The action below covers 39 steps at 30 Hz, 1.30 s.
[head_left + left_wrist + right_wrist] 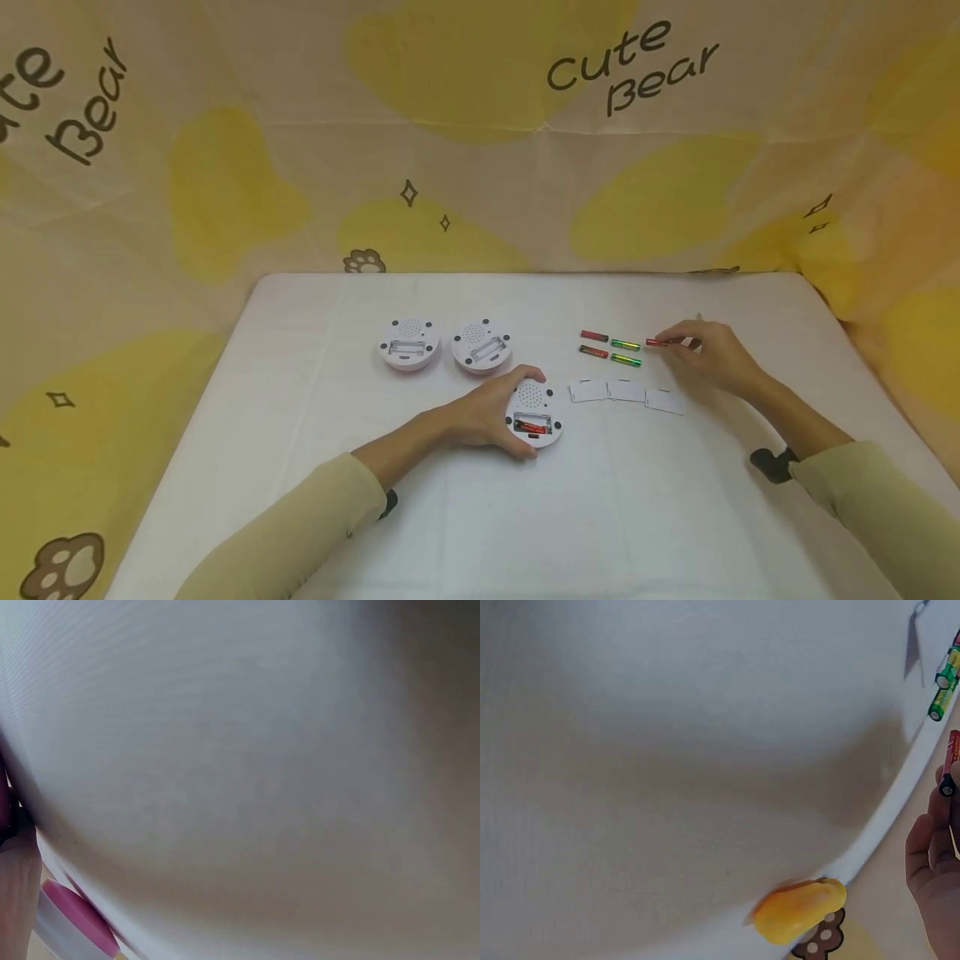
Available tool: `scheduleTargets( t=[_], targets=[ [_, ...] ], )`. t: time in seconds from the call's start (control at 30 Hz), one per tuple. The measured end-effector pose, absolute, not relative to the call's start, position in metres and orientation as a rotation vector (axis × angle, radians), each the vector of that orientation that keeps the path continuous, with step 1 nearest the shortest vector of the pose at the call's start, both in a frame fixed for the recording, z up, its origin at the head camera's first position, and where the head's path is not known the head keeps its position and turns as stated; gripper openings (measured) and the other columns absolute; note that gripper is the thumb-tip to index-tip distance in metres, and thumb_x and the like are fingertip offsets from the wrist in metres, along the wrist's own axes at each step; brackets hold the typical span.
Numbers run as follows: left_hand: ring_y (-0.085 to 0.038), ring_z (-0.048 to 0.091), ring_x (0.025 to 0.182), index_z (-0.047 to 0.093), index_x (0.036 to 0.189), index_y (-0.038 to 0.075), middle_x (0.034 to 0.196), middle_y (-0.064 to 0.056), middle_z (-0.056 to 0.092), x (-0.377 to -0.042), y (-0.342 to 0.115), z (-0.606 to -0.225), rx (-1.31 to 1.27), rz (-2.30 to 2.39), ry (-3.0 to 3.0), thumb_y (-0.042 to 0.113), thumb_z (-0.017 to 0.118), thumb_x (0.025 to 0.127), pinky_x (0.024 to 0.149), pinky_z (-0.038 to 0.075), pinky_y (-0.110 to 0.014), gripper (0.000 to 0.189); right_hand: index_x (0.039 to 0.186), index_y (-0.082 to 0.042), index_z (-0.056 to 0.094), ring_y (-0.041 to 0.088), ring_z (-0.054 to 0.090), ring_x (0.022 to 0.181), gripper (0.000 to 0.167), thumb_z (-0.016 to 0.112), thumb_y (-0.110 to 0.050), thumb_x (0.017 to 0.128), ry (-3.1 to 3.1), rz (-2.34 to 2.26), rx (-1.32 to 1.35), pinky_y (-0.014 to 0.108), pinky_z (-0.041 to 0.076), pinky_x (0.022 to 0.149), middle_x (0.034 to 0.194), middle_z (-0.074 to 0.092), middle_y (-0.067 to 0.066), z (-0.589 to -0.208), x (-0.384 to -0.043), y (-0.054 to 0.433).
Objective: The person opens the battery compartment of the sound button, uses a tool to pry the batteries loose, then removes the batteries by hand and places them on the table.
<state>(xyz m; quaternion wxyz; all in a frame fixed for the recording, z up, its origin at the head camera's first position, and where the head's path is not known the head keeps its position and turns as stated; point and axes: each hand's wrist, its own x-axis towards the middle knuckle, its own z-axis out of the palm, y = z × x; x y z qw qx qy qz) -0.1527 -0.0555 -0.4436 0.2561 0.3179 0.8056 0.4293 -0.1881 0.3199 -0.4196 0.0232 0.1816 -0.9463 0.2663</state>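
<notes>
My left hand grips a white round battery device lying with its underside up, thumb and fingers around its edge. In its uncovered compartment lies a red battery, with bare room beside it. Between thumb and fingertips, my right hand pinches another red battery; the right wrist view shows the dark end of this battery. Just left of that hand lie two red batteries and two green batteries. In the left wrist view, only part of the left fingers shows.
Two more white devices, one at the left and one beside it, lie upturned with uncovered, vacant compartments. Three thin white covers form a row below the loose batteries. A yellow rounded object lies near the table edge.
</notes>
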Motion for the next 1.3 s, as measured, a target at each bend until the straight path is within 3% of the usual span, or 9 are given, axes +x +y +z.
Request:
scheduleTargets(
  t=[0.27, 0.6, 0.97, 1.3],
  targets=[
    [-0.009, 0.046, 0.122, 0.037, 0.144, 0.018, 0.136, 0.005, 0.048, -0.153, -0.055, -0.444, 0.852, 1.180, 2.181, 0.028, 0.094, 0.066, 0.111, 0.033, -0.034, 0.098, 0.109, -0.001, 0.075, 0.031, 0.061, 0.097, 0.021, 0.063, 0.004, 0.092, -3.028, 0.851, 0.483, 0.038, 0.050, 0.077, 0.109, 0.072, 0.017, -0.429, -0.191, 0.322],
    [-0.009, 0.046, 0.122, 0.037, 0.144, 0.018, 0.136, 0.005, 0.048, -0.153, -0.056, -0.443, 0.838, 1.179, 2.178, 0.029, 0.094, 0.066, 0.111, 0.033, -0.034, 0.097, 0.114, 0.002, 0.072, 0.033, 0.059, 0.098, 0.023, 0.062, 0.002, 0.093, -3.113, 0.868, 0.417, 0.046, 0.052, 0.084, 0.116, 0.069, 0.021, -0.433, -0.192, 0.321],
    [-0.010, 0.045, 0.123, 0.036, 0.145, 0.019, 0.137, 0.004, 0.047, -0.153, -0.055, -0.444, 0.862, 1.177, 2.183, 0.029, 0.093, 0.066, 0.111, 0.032, -0.036, 0.097, 0.113, 0.004, 0.070, 0.036, 0.060, 0.101, 0.022, 0.061, 0.002, 0.093, -3.097, 0.880, 0.441, 0.054, 0.051, 0.090, 0.110, 0.070, 0.020, -0.432, -0.191, 0.319],
    [-0.010, 0.045, 0.123, 0.036, 0.145, 0.019, 0.137, 0.005, 0.047, -0.153, -0.055, -0.446, 0.866, 1.182, 2.183, 0.029, 0.093, 0.066, 0.111, 0.033, -0.035, 0.097, 0.116, -0.001, 0.070, 0.027, 0.063, 0.095, 0.027, 0.072, -0.004, 0.089, -2.905, 0.871, 0.553, 0.045, 0.050, 0.082, 0.109, 0.071, 0.014, -0.415, -0.182, 0.303]
  ],
)
